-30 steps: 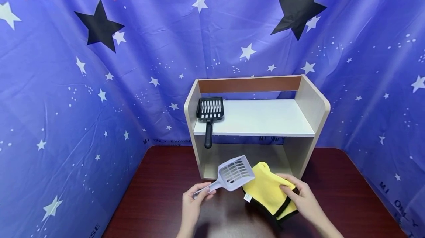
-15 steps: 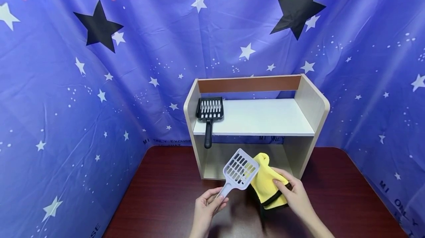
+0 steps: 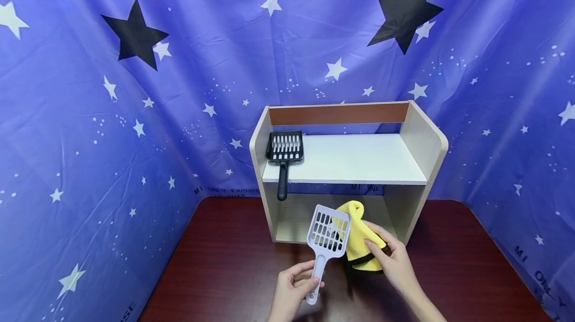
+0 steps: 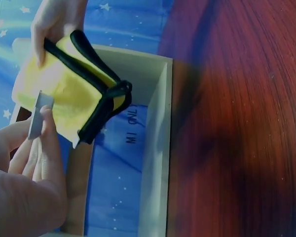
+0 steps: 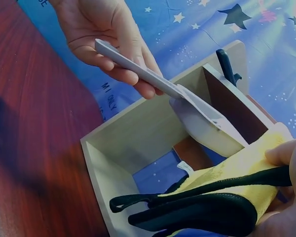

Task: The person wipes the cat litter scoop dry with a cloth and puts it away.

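Observation:
My left hand (image 3: 292,288) pinches the handle of a pale lavender slotted litter scoop (image 3: 325,252), its head pointing up and away. Between the thumb and fingers of my right hand (image 3: 392,258) is a folded yellow cloth (image 3: 358,242) with black edging. The cloth lies right behind the scoop's right side, and yellow shows through some slots. In the right wrist view the scoop head (image 5: 207,129) is at the cloth's edge. Both are held up in front of the shelf. In the left wrist view the scoop handle (image 4: 37,121) is seen end-on, with the cloth (image 4: 71,96) beyond it.
A two-tier wooden shelf (image 3: 359,157) stands at the back of the dark red table (image 3: 215,252). On its upper board at the left lies a black litter scoop (image 3: 283,177), handle over the front edge. A blue star-printed curtain (image 3: 202,62) surrounds the table.
My left hand has moved right and turned the scoop from slanting to nearly upright. My right hand has brought the cloth slightly left and up, behind the scoop's head.

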Demonstrator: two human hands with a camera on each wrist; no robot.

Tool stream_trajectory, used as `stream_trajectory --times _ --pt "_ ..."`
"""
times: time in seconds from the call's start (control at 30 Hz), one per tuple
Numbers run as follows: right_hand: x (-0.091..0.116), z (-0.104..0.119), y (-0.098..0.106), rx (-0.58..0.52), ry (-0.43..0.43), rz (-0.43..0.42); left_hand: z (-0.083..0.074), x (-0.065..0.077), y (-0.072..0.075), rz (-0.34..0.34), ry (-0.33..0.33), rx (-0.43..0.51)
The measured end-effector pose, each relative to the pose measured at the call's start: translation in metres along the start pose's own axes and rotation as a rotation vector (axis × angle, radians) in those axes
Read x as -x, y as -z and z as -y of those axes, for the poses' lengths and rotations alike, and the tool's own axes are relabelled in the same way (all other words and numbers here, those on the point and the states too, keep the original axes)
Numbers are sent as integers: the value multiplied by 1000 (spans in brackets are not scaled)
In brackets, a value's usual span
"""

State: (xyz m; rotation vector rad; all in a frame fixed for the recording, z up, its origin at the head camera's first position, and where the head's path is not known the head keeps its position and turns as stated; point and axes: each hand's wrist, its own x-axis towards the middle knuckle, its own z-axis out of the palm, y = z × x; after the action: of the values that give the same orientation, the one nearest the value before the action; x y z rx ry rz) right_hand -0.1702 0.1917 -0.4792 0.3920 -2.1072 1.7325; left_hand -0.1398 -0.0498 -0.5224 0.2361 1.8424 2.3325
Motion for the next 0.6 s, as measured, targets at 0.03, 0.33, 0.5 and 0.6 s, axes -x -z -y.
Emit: stream_trajectory --times 0.03,0.33,0.5,0.6 --pt "0 0 -1 -10 9 10 0 1 -1 1 13 -18" --pt "2 -2 -8 -59 26 -24 -1 1 -12 -36 22 -104" --pt "5 -5 -10 -72 59 -80 0 0 -17 -57 5 -117" --pt "7 -6 -11 -77 45 -106 2 -1 -18 -70 -3 -124"
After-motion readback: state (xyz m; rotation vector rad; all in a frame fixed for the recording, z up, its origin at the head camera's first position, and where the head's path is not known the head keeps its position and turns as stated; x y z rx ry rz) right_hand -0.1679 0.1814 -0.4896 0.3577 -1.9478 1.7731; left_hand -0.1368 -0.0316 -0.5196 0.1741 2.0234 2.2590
